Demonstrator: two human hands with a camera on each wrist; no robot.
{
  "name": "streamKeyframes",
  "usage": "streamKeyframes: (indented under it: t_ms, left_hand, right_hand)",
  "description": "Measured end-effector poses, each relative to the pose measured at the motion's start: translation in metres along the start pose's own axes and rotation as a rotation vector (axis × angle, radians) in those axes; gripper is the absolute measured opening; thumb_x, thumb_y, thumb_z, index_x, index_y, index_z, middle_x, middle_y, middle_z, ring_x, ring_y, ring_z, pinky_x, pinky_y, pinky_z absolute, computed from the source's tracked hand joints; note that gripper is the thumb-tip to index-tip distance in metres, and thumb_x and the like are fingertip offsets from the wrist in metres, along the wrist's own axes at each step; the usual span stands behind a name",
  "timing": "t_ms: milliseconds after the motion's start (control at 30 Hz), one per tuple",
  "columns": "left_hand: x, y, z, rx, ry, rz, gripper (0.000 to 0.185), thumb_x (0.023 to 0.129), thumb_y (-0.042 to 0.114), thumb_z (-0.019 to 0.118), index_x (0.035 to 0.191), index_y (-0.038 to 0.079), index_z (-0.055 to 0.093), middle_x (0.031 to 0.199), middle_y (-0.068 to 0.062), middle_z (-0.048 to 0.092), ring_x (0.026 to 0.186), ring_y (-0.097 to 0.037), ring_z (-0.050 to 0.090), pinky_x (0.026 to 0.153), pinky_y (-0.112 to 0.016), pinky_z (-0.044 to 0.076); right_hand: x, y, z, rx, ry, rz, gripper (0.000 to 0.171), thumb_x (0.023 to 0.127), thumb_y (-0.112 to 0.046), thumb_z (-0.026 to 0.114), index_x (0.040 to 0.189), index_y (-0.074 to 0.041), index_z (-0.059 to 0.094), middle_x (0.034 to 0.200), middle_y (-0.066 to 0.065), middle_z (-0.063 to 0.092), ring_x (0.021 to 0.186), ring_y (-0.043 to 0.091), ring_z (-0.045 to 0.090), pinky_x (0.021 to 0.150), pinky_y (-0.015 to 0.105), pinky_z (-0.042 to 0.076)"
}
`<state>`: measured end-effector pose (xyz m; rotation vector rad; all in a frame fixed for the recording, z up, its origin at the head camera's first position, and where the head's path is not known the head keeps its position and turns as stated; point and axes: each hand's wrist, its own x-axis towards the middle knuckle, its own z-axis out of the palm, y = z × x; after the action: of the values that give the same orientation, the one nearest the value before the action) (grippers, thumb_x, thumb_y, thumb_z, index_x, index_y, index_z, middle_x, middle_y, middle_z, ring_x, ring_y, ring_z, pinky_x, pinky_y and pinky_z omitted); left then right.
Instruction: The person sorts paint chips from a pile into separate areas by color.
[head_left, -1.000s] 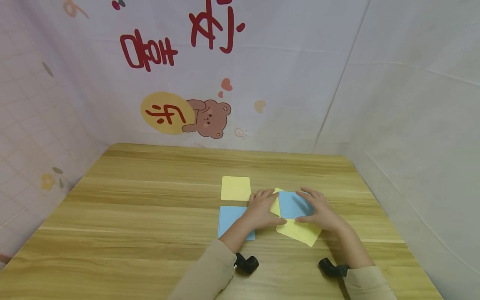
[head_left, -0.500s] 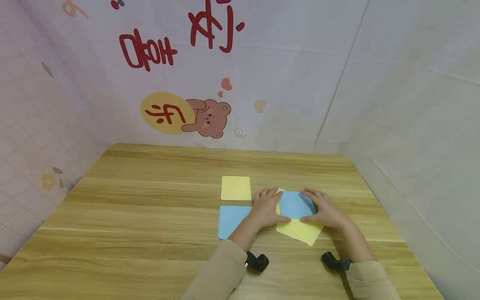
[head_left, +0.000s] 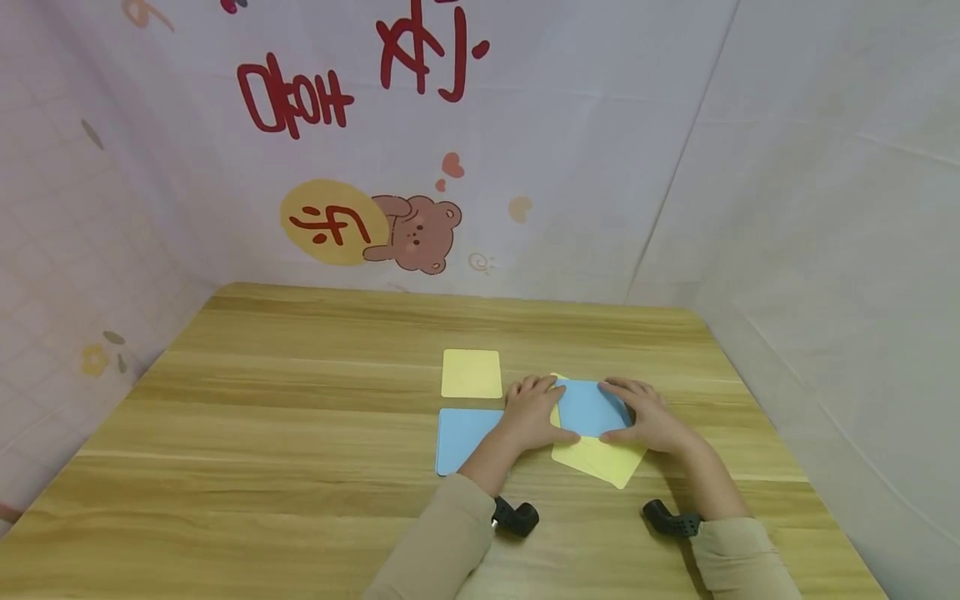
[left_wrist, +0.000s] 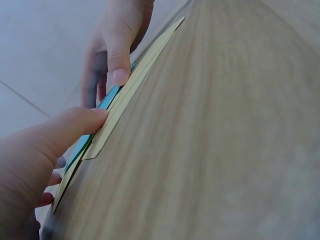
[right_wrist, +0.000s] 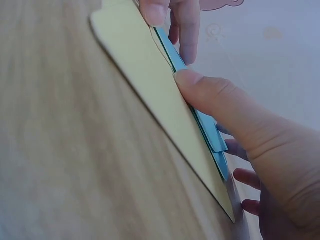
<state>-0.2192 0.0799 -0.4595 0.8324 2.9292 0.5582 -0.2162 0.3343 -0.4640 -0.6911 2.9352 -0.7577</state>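
Evidently little has shifted: left hand (head_left: 534,413) and right hand (head_left: 647,417) still pinch the blue card (head_left: 591,408) squared atop the yellow cards (head_left: 600,461).

Wooden table (head_left: 300,433), yellow card (head_left: 471,373), blue card (head_left: 461,437), yellow-and-blue card stack (head_left: 600,458)

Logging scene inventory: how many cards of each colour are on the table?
Blue: 2, a lone blue card and the top blue card of the pile.
Yellow: at least 2, a lone yellow card and the yellow card under the pile; further layers cannot be counted.
Total: at least 4.
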Motion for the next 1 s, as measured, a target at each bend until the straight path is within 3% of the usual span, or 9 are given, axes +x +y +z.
streamKeyframes:
  t_ms: [267, 533, 800, 1000]
  left_hand:
    - [0.000, 0.000, 0.000, -0.006, 0.019, 0.002, 0.081, 0.079, 0.064, 0.066, 0.143, 0.018, 0.048, 0.150, -0.001, 0.035, 0.134, -0.024, 0.029, 0.104, -0.048, 0.023]
    - [-0.004, -0.001, -0.002, -0.040, 0.080, 0.025, 0.080, 0.077, 0.063, 0.068, 0.140, 0.018, 0.051, 0.148, -0.001, 0.038, 0.133, -0.024, 0.031, 0.103, -0.049, 0.024]
    - [-0.016, -0.005, -0.007, -0.061, 0.146, 0.045, 0.082, 0.074, 0.063, 0.071, 0.139, 0.017, 0.052, 0.147, 0.000, 0.039, 0.133, -0.023, 0.030, 0.101, -0.047, 0.027]
    - [-0.030, -0.011, -0.014, -0.096, 0.193, 0.040, 0.081, 0.072, 0.061, 0.074, 0.138, 0.016, 0.054, 0.146, -0.001, 0.040, 0.132, -0.023, 0.032, 0.100, -0.050, 0.028]
  right_hand:
    - [0.000, -0.004, -0.002, -0.014, 0.025, -0.017, 0.086, 0.073, -0.049, 0.080, 0.142, -0.008, 0.047, 0.145, 0.016, 0.038, 0.131, 0.046, 0.024, 0.093, 0.071, 0.019]
    - [-0.003, -0.011, -0.006, -0.018, 0.031, -0.013, 0.087, 0.072, -0.049, 0.080, 0.142, -0.009, 0.047, 0.146, 0.016, 0.037, 0.131, 0.045, 0.024, 0.093, 0.071, 0.024]
    - [-0.004, -0.026, -0.007, -0.023, 0.044, -0.043, 0.087, 0.072, -0.050, 0.080, 0.142, -0.009, 0.047, 0.146, 0.015, 0.036, 0.130, 0.042, 0.026, 0.090, 0.069, 0.032]
    - [-0.002, -0.044, -0.005, -0.030, 0.074, -0.078, 0.085, 0.072, -0.048, 0.081, 0.140, -0.008, 0.049, 0.145, 0.016, 0.038, 0.129, 0.042, 0.027, 0.090, 0.069, 0.028]
